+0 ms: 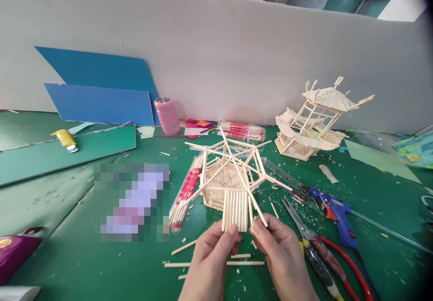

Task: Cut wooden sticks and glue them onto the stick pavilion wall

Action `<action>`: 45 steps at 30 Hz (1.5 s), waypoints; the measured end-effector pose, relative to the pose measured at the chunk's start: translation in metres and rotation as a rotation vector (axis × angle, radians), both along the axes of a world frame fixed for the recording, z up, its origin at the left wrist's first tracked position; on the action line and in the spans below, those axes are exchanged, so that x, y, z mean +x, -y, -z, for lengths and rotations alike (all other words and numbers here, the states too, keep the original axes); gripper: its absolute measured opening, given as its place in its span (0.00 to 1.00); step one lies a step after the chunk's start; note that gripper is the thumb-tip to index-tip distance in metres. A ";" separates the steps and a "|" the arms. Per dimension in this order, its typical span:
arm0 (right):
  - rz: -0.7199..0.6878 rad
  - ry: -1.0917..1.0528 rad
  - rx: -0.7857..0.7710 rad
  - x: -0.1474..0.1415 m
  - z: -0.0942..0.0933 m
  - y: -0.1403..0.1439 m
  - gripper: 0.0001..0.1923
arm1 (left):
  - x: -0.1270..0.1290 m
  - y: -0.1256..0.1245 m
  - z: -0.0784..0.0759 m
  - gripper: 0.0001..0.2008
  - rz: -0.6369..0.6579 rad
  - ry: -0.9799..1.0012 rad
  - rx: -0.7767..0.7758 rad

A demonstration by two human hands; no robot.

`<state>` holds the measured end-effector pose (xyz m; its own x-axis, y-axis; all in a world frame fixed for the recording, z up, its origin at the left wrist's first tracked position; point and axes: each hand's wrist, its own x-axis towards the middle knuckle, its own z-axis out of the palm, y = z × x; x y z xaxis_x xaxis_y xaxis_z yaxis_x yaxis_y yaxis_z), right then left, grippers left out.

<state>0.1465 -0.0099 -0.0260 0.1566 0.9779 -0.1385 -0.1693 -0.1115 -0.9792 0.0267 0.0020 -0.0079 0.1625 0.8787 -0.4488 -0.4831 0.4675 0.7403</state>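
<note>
Pinching the near edge of the hexagonal stick roof frame (233, 181), the left hand (211, 258) has its fingers (232, 230) closed on the flat panel of parallel sticks, while the right hand (279, 251) holds a slanting rib of that frame between thumb and forefinger. The frame sits on the green surface (84, 256), with a bundle of wrapped sticks (185, 193) just left of it, scissors (304, 233) and a blue glue gun (336, 213) to its right. A finished stick pavilion (313, 123) stands behind it to the right, a pink bottle (167, 115) behind it to the left.
</note>
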 end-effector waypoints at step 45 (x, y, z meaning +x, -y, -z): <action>-0.009 -0.107 0.064 -0.005 0.000 -0.005 0.12 | 0.001 -0.002 0.005 0.14 0.043 0.075 -0.041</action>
<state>0.1412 -0.0048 -0.0259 0.1352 0.9866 -0.0916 -0.2726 -0.0518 -0.9607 0.0274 0.0037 -0.0134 0.2346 0.8513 -0.4693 -0.5152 0.5183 0.6826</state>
